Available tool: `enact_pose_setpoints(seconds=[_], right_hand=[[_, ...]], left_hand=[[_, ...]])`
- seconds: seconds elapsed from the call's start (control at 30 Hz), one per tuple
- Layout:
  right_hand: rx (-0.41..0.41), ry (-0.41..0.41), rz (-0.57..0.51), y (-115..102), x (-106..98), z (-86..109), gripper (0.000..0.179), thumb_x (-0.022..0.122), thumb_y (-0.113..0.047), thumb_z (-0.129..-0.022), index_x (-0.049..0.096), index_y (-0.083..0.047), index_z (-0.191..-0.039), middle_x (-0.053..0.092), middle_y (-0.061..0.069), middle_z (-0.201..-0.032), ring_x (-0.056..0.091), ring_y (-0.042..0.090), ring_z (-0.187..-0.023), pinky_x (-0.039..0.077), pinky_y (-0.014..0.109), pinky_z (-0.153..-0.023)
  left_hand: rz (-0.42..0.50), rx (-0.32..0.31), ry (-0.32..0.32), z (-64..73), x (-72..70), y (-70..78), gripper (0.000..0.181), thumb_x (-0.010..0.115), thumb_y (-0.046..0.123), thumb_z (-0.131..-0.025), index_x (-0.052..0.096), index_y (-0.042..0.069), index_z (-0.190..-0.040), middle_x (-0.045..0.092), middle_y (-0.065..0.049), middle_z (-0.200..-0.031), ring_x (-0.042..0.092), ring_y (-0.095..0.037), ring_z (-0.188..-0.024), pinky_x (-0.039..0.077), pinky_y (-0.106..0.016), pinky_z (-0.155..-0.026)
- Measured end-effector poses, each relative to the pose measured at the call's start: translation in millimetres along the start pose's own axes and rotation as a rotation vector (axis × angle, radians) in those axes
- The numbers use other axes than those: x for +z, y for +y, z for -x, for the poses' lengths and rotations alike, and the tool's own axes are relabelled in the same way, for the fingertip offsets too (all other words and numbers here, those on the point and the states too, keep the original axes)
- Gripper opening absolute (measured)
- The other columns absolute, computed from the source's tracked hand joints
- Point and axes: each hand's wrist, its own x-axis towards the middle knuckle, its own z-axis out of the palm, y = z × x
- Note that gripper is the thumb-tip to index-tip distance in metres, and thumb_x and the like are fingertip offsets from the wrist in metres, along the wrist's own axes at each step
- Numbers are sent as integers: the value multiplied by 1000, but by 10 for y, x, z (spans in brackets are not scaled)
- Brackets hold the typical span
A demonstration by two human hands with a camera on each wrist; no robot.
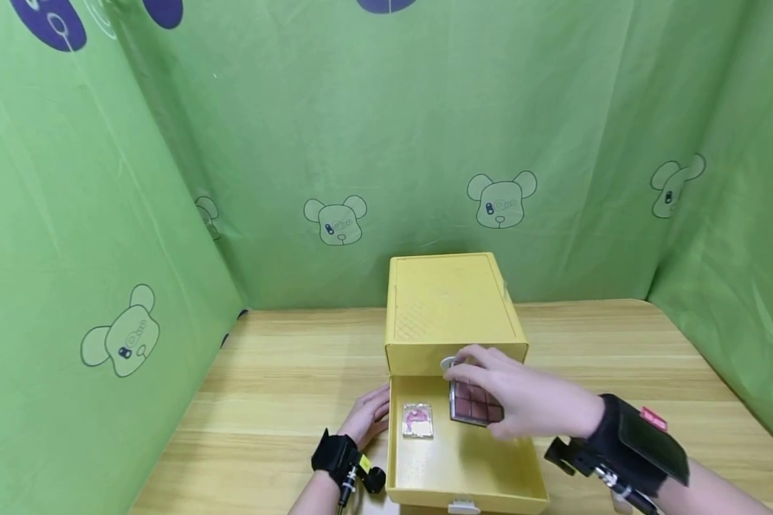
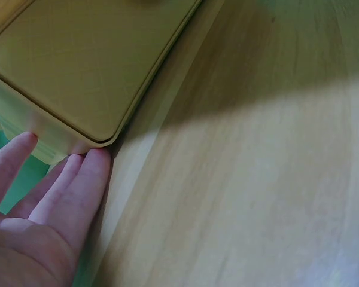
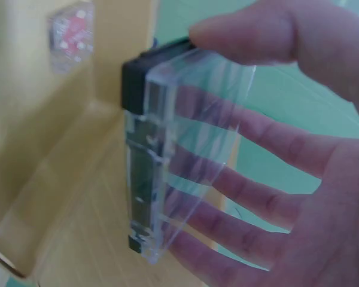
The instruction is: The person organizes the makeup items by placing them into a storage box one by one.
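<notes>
My right hand (image 1: 522, 400) holds an eyeshadow palette (image 1: 467, 404) above the pulled-out yellow drawer (image 1: 477, 468). Square pans of brownish mauve show on its face. In the right wrist view, the thumb pinches the black-edged side of the palette (image 3: 146, 149), and the fingers spread behind its clear lid. A small square compact (image 1: 417, 420) with a pink design lies in the drawer's left part. Beside the drawer's left wall rests my left hand (image 1: 366, 415). Its extended fingers (image 2: 90, 179) touch the yellow plastic at a corner in the left wrist view.
Behind the drawer stands its yellow cabinet (image 1: 451, 300), with a whitish handle on its front. A second white handle (image 1: 464, 506) sits on the drawer's front. Green curtains (image 1: 425, 143) with bear outlines surround the wooden table (image 1: 283, 400).
</notes>
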Motion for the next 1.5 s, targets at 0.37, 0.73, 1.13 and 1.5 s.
enact_pose_setpoints(seconds=[0.37,0.73,1.13,1.5], right_hand=[[53,-247,11,60,305,-212,70,73,0,-49,56,-6,-116,45,8,-115,46,24,-103,50,29,-79],[291,-429,76,109,573,-379,60,78,6,-45,60,-16,-98,43,-3,-92,44,16,-83,48,26,-64],[352,-451,106,132,698,-397,67,79,6,-47,56,-13,-107,48,9,-114,50,24,-97,52,33,-69],[350,-411,109,172,809,-383,76,78,11,-46,51,-8,-114,43,20,-128,50,35,-106,55,35,-63]], left_hand=[[5,8,-6,1,2,10,57,52,29,-93,36,-5,-136,40,-20,-138,49,-28,-119,44,-40,-96],[3,9,-3,-1,0,-6,60,53,30,-92,34,-5,-137,38,-20,-140,48,-28,-120,43,-40,-97],[-4,7,-1,14,6,7,59,53,30,-92,35,-4,-137,37,-19,-140,46,-28,-121,43,-41,-97],[4,8,-7,-1,-7,-9,58,53,30,-93,35,-2,-137,36,-18,-141,46,-28,-122,42,-40,-98]])
